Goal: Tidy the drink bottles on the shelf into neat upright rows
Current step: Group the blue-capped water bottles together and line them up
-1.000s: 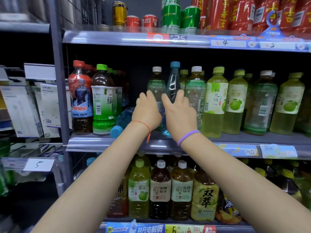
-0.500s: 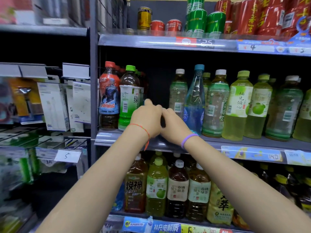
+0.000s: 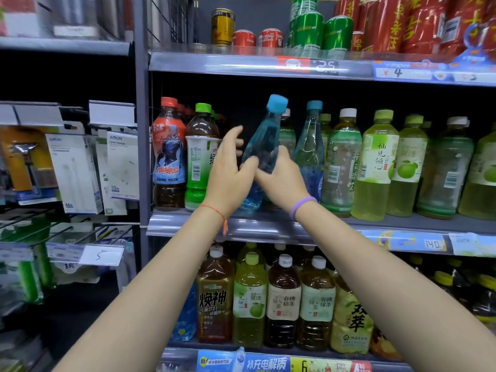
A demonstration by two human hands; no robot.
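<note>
While the clear blue plastic bottle with the light-blue cap (image 3: 264, 146) leans to the right above the grey metal middle shelf (image 3: 268, 224), we hold it with both hands. Our right hand (image 3: 281, 178) wraps its fingers round the lower body of the bottle. Our left hand (image 3: 228, 173) rests against the left side with fingers loosely spread; we cannot tell whether it grips or only steadies. The bottle's base sits low, near the shelf front, in the gap between the brown tea bottle with the green cap (image 3: 200, 157) and a second blue-capped clear bottle (image 3: 310, 154), which stands upright. To the right, the pale green and yellow-green drink bottles (image 3: 375, 167) already stand in upright rows. We judge one step remains here: bring the tilted bottle vertical and seat it in line.
</note>
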